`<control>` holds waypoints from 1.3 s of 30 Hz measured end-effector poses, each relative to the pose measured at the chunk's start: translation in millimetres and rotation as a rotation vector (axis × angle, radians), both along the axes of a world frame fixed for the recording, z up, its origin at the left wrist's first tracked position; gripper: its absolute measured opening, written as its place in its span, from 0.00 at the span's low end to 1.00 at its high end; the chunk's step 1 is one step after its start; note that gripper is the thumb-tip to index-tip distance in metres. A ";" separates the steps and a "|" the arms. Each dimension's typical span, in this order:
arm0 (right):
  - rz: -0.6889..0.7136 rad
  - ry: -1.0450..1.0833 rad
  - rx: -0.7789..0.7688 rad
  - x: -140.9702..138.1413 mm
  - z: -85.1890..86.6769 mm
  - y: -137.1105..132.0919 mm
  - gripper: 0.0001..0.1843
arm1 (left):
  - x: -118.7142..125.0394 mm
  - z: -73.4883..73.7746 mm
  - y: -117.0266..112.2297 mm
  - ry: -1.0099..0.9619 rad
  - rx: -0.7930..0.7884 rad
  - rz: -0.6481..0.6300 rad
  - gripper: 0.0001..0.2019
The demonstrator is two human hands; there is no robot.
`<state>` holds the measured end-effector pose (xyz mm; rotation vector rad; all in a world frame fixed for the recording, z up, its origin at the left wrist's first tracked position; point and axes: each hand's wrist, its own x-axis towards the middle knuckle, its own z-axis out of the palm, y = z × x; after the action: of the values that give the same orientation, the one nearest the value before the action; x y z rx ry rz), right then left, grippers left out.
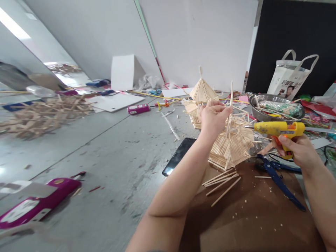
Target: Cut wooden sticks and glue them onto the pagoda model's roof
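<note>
My left hand is closed in a pinch on a pale wooden stick that stands nearly upright. Below it spreads the slatted roof of a model built from thin sticks. In my right hand is a yellow glue gun, its nozzle pointing left toward the roof. A glue stick juts from the gun's rear. Behind my left hand rises a second stick model, a pointed tower. Loose sticks lie in front of the roof.
Blue-handled pliers rest on the brown board below the glue gun. A phone lies left of the model. A steel bowl with wrapped sticks and a white bag stand at right. Magenta tools lie on the left.
</note>
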<state>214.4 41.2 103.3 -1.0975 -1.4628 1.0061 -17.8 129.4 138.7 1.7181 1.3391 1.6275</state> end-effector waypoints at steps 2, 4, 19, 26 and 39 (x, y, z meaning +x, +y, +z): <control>-0.001 0.004 -0.010 0.3 -0.3 0.2 0.13 | 1.0 -1.3 0.1 0.002 0.018 0.017 0.11; -0.005 0.005 -0.015 -0.2 0.2 0.1 0.12 | 1.9 -2.6 0.1 0.003 0.030 0.031 0.12; -0.024 0.032 -0.021 -1.6 -1.7 -0.2 0.12 | 9.3 -0.7 -10.7 -0.010 0.021 0.138 0.11; -0.027 0.014 -0.028 0.2 -4.0 1.1 0.13 | 7.0 -3.2 -6.5 -0.001 0.045 0.107 0.10; -0.007 0.015 -0.035 -0.3 -3.7 0.3 0.14 | 2.4 -4.3 1.5 -0.056 0.044 -0.045 0.08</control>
<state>214.2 41.5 99.5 -1.1176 -1.4330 1.0367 -15.4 130.9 134.3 1.7027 1.2390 1.6795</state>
